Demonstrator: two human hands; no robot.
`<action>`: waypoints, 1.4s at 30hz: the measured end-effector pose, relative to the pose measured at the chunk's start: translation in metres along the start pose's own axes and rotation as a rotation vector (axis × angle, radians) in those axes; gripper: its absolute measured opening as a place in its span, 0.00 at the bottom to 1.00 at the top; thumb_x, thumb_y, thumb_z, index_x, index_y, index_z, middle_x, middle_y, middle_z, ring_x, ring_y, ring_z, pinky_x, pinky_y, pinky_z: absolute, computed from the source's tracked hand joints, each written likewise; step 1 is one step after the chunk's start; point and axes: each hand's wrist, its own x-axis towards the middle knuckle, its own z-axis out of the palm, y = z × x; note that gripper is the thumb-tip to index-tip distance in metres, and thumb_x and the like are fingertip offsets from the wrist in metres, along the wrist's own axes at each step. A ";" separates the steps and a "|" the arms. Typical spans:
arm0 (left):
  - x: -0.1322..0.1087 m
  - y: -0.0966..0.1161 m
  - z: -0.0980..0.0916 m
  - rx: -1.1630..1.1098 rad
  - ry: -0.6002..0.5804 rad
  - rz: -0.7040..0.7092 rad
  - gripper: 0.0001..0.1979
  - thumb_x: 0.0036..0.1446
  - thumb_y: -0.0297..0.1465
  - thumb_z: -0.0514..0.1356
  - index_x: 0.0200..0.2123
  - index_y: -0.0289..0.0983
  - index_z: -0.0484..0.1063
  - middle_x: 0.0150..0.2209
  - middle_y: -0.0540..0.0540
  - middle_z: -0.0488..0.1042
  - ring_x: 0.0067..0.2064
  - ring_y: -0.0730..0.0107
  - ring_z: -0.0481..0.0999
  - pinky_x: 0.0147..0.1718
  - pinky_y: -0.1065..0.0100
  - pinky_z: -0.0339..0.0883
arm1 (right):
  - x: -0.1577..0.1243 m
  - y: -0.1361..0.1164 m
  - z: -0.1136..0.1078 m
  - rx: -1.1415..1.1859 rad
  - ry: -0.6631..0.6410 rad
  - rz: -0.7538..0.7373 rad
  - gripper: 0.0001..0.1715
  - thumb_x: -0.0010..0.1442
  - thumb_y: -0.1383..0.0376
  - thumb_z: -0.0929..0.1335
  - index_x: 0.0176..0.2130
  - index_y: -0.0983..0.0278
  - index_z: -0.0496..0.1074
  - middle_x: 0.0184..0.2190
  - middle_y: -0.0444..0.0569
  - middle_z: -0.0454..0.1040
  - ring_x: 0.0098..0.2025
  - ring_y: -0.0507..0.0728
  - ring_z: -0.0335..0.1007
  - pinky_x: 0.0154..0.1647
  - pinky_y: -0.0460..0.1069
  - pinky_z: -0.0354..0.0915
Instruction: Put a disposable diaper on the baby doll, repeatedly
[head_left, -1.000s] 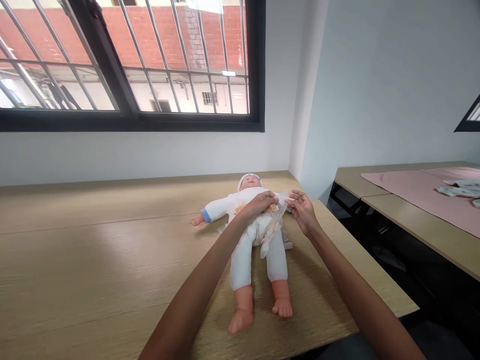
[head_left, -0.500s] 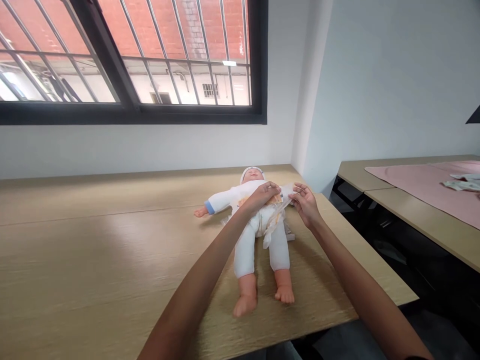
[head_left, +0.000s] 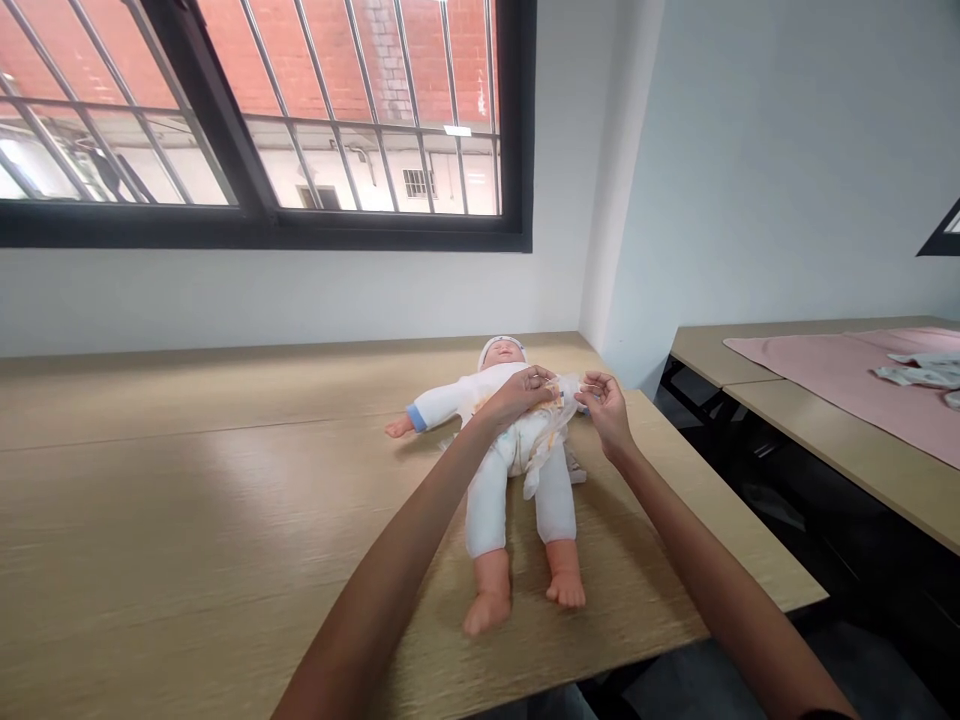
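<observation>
A white disposable diaper is wrapping the middle of a baby doll in a white long-sleeved suit, which is lying on its back on a light wooden desk. The left hand is pressing down on the diaper's front, fingers lightly curled, while the right hand is pinching the diaper's thin side flap between thumb and fingers, just beside the doll's waist. A pink mat is lying on a separate desk to the right.

1. The doll's suit is showing plain white, with a blue cuff on one sleeve.
2. The diaper is showing white with orange print.
3. The surface is showing pale wood grain.
4. The mat is showing soft pink.
5. The window frame is showing black against a red brick wall.
</observation>
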 end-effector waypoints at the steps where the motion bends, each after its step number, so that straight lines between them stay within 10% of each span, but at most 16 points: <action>1: 0.001 -0.001 -0.001 -0.002 0.001 0.000 0.18 0.45 0.36 0.67 0.39 0.36 0.67 0.31 0.52 0.69 0.31 0.77 0.66 0.30 0.72 0.57 | -0.001 0.001 0.001 -0.038 0.003 -0.032 0.18 0.43 0.68 0.72 0.36 0.60 0.68 0.37 0.43 0.69 0.39 0.51 0.65 0.41 0.47 0.64; 14: 0.002 -0.003 -0.001 -0.007 -0.013 0.000 0.18 0.45 0.38 0.68 0.36 0.34 0.69 0.29 0.52 0.69 0.31 0.75 0.67 0.32 0.70 0.58 | -0.010 -0.005 0.007 -0.075 -0.066 0.111 0.23 0.56 0.47 0.64 0.41 0.61 0.70 0.40 0.49 0.73 0.43 0.58 0.69 0.43 0.52 0.65; 27: 0.003 -0.003 -0.002 0.022 -0.007 0.006 0.16 0.46 0.37 0.67 0.36 0.35 0.70 0.32 0.49 0.71 0.34 0.72 0.69 0.35 0.69 0.59 | -0.023 -0.006 0.011 -0.534 -0.051 -0.435 0.11 0.56 0.58 0.68 0.37 0.62 0.69 0.41 0.51 0.65 0.47 0.59 0.64 0.51 0.56 0.61; 42: 0.000 0.005 0.000 0.042 -0.014 -0.017 0.14 0.48 0.36 0.66 0.36 0.35 0.70 0.32 0.50 0.70 0.33 0.73 0.68 0.33 0.70 0.58 | -0.015 0.002 0.007 -0.515 -0.011 -0.385 0.07 0.55 0.61 0.67 0.28 0.61 0.72 0.37 0.50 0.69 0.45 0.59 0.64 0.52 0.56 0.59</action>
